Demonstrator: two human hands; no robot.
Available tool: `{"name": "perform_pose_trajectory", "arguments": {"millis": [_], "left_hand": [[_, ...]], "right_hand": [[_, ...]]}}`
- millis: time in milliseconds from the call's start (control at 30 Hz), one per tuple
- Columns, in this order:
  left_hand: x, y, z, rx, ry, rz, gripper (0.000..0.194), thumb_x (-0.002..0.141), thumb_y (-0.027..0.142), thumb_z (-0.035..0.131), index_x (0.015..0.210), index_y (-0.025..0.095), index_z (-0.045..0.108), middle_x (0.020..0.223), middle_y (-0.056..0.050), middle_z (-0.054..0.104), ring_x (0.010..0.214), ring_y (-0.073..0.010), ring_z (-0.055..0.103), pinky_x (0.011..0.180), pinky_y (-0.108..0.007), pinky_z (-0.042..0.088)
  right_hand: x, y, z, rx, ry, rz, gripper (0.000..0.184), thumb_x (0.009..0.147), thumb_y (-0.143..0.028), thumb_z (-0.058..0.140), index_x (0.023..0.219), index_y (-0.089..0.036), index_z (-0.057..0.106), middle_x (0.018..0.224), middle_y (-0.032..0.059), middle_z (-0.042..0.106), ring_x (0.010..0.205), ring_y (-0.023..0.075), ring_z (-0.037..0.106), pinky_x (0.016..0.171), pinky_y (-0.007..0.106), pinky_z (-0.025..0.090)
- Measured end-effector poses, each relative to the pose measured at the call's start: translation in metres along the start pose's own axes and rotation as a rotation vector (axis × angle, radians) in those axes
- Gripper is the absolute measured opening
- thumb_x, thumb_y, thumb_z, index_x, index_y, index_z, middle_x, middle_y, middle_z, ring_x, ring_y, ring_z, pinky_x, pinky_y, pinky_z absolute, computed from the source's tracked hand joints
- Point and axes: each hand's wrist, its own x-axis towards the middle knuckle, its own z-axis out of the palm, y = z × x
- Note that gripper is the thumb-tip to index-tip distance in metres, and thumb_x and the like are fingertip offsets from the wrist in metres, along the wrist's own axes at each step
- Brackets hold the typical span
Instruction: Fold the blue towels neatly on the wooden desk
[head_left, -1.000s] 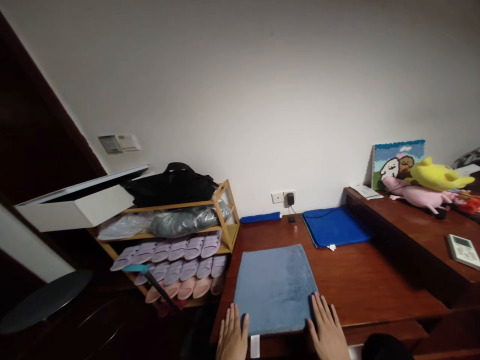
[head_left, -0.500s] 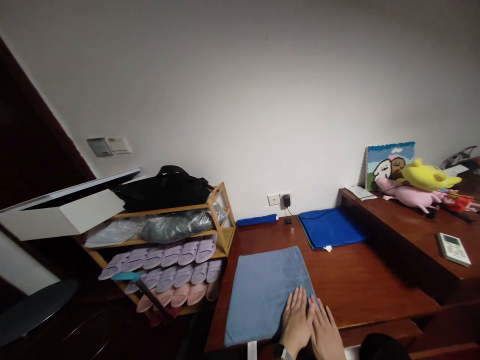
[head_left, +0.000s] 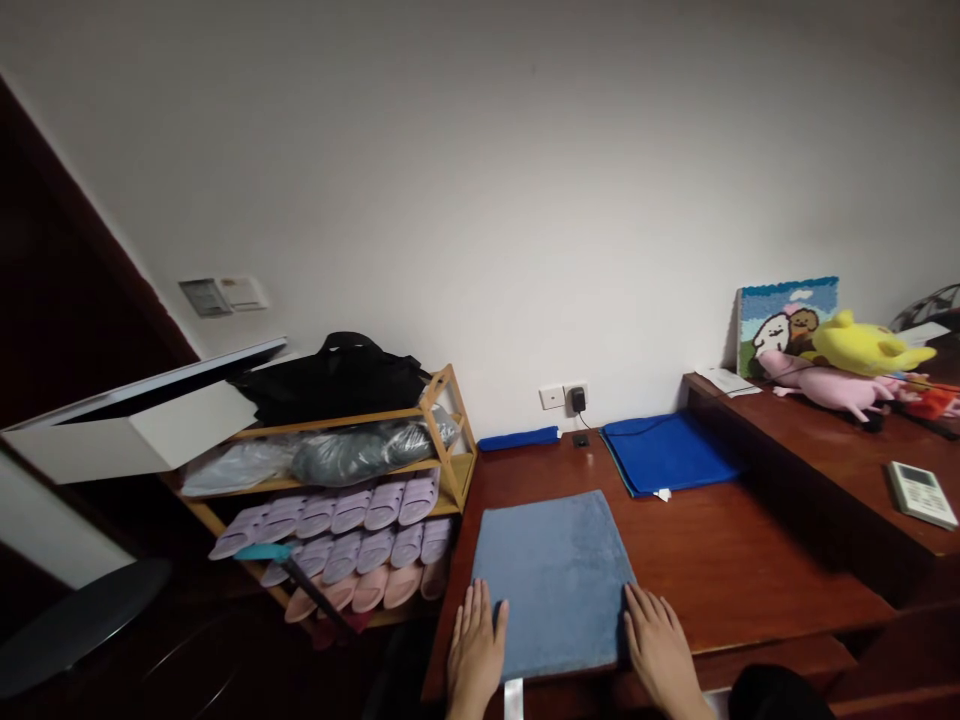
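A light blue folded towel [head_left: 553, 575] lies flat on the dark wooden platform [head_left: 720, 560] in front of me. My left hand [head_left: 476, 655] rests flat at the towel's near left edge, fingers stretched out. My right hand [head_left: 660, 655] lies flat at the towel's near right edge, fingers spread. Neither hand holds anything. A white tag [head_left: 512, 697] sticks out below the towel's front edge.
A bright blue folded cloth [head_left: 667, 453] and a rolled blue cloth [head_left: 519, 438] lie by the wall near a plugged socket [head_left: 577, 398]. A wooden rack of slippers [head_left: 352, 530] stands left. On the raised ledge sit plush toys [head_left: 847, 365] and a remote [head_left: 921, 493].
Half a second ago both hands were together on the towel's right part. My left hand has slid back to the left edge, the right hand to the right edge.
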Motion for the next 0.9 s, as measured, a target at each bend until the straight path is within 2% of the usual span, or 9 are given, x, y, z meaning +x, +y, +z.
{"name": "perform_pose_trajectory", "arguments": {"millis": [167,267,333,433,533,600,667,767,900], "left_hand": [[-0.002,0.004,-0.007,0.014,-0.059,-0.016,0.067,0.106,0.047,0.032,0.162,0.011,0.042,0.171,-0.011,0.032,0.159,-0.0268,0.030,0.131,-0.046,0.029],[-0.001,0.000,-0.015,-0.013,-0.062,-0.013,0.066,0.105,0.046,0.034,0.162,0.014,0.043,0.169,-0.011,0.036,0.158,-0.0280,0.034,0.130,-0.050,0.031],[0.003,0.010,-0.024,-0.041,-0.033,-0.002,0.065,0.106,0.047,0.034,0.162,0.015,0.043,0.168,-0.011,0.038,0.157,-0.0293,0.036,0.130,-0.053,0.031],[0.017,0.061,-0.042,-0.123,-0.009,0.103,0.067,0.109,0.048,0.024,0.162,0.013,0.040,0.170,-0.011,0.037,0.159,-0.0280,0.033,0.131,-0.052,0.030],[0.033,0.144,-0.054,-0.274,-0.075,0.342,0.068,0.110,0.051,0.018,0.165,0.014,0.035,0.172,-0.008,0.032,0.160,-0.0245,0.030,0.132,-0.047,0.029],[0.040,0.195,-0.053,-0.351,-0.137,0.459,0.067,0.110,0.051,0.017,0.167,0.017,0.031,0.173,-0.006,0.030,0.161,-0.0226,0.028,0.133,-0.046,0.028],[0.044,0.225,-0.046,-0.386,-0.195,0.481,0.067,0.110,0.050,0.014,0.167,0.019,0.029,0.173,-0.005,0.031,0.161,-0.0218,0.028,0.133,-0.045,0.027],[0.047,0.221,-0.035,-0.380,-0.212,0.441,0.069,0.110,0.051,0.012,0.166,0.018,0.032,0.172,-0.006,0.033,0.161,-0.0233,0.029,0.133,-0.047,0.026],[0.053,0.149,-0.032,-0.254,-0.169,0.309,0.072,0.108,0.055,0.015,0.165,0.015,0.036,0.172,-0.010,0.033,0.160,-0.0269,0.029,0.132,-0.051,0.027]], "right_hand": [[0.058,-0.014,-0.030,0.003,-0.097,0.005,0.066,0.106,-0.042,0.020,0.164,-0.016,0.039,0.171,0.0048,0.036,0.160,0.0254,0.031,0.132,0.048,0.024],[0.072,-0.016,-0.027,0.006,-0.167,-0.022,0.067,0.106,-0.044,0.021,0.165,-0.015,0.035,0.172,0.0046,0.031,0.162,0.0249,0.024,0.133,0.047,0.018],[0.073,-0.014,-0.021,-0.001,-0.183,-0.013,0.068,0.106,-0.044,0.021,0.165,-0.013,0.033,0.172,0.0049,0.030,0.162,0.0250,0.023,0.133,0.047,0.017],[0.071,-0.011,-0.015,0.004,-0.180,-0.008,0.068,0.106,-0.044,0.018,0.166,-0.013,0.030,0.173,0.0048,0.027,0.162,0.0242,0.022,0.133,0.046,0.017],[0.071,-0.008,-0.015,0.005,-0.186,-0.031,0.067,0.106,-0.042,0.018,0.166,-0.014,0.029,0.173,0.0054,0.026,0.162,0.0243,0.021,0.133,0.048,0.017],[0.072,-0.006,-0.014,-0.010,-0.200,-0.072,0.065,0.104,-0.037,0.026,0.166,-0.017,0.031,0.173,0.0052,0.025,0.163,0.0256,0.020,0.133,0.049,0.017],[0.073,-0.004,-0.011,-0.027,-0.197,-0.115,0.066,0.100,-0.032,0.036,0.165,-0.021,0.033,0.173,0.0048,0.025,0.162,0.0275,0.022,0.132,0.051,0.019],[0.074,-0.004,-0.010,-0.024,-0.169,-0.110,0.065,0.101,-0.031,0.033,0.165,-0.020,0.034,0.172,0.0054,0.026,0.161,0.0270,0.025,0.132,0.051,0.021],[0.074,-0.012,-0.020,-0.009,-0.197,-0.014,0.067,0.105,-0.039,0.018,0.166,-0.013,0.029,0.173,0.0043,0.026,0.162,0.0232,0.022,0.133,0.046,0.016]]}}
